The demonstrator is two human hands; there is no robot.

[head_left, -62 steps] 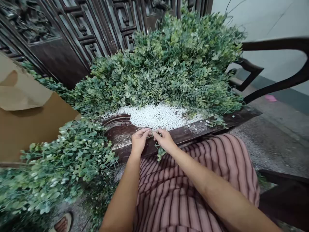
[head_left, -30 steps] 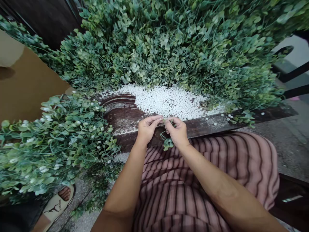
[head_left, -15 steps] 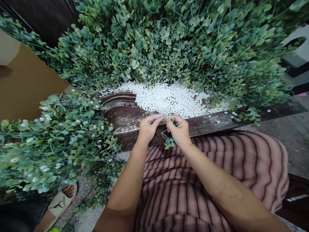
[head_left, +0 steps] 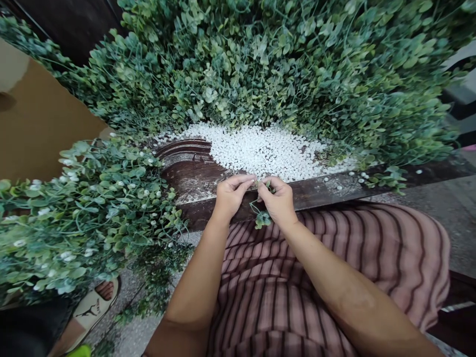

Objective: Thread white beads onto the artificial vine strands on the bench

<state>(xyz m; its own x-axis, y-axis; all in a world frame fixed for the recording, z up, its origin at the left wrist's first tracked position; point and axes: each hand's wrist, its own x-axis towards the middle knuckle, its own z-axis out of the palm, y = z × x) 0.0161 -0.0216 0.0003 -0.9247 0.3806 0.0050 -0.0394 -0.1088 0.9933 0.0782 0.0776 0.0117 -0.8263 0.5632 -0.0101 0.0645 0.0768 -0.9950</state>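
From here I am seeing leafy greenery (head_left: 260,69) half covering a dark bench (head_left: 197,181), small round white beads (head_left: 264,151) lying piled in front. The right hand (head_left: 278,199) is pinching a thin green sprig (head_left: 262,219), leaves dangling by the bench's edge. The left hand (head_left: 230,196) is holding thumb and finger nearly together beside it; whether they are gripping anything, I cannot tell.

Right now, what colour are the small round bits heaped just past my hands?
White; the small round bits show best in the head view.

Beads (head_left: 260,148) lie on the bench (head_left: 197,178), with foliage (head_left: 260,69) behind and to the left.
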